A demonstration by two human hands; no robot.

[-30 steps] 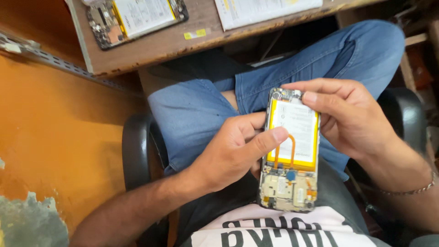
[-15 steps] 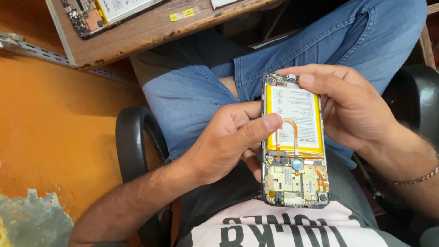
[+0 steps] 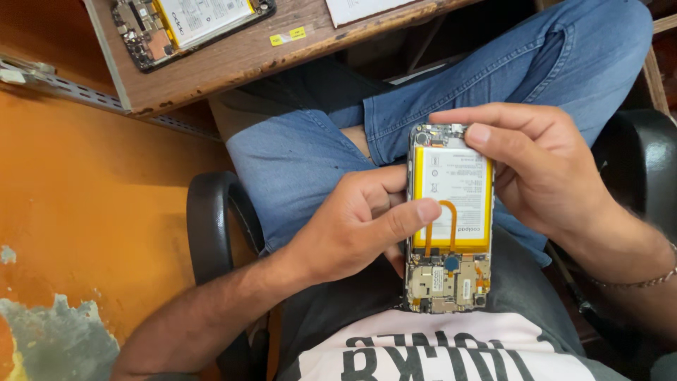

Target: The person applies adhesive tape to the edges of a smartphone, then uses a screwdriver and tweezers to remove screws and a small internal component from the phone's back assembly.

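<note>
An opened phone (image 3: 448,219) with no back cover is held over my lap, showing a yellow-edged white battery, an orange flex cable and a circuit board at its near end. My left hand (image 3: 352,226) grips its left edge, thumb pressed on the battery near the flex cable. My right hand (image 3: 536,169) holds the right edge and far end, index finger lying across the top of the battery.
A wooden table edge (image 3: 233,63) runs along the top, with a second opened phone (image 3: 190,25) and a white sheet (image 3: 367,8) on it. I sit in a black chair (image 3: 211,226), in blue jeans. An orange wall (image 3: 84,233) is at left.
The phone and both hands stay together; the view shifted so they sit a little more to the right and upright. My left thumb stays on the battery.
</note>
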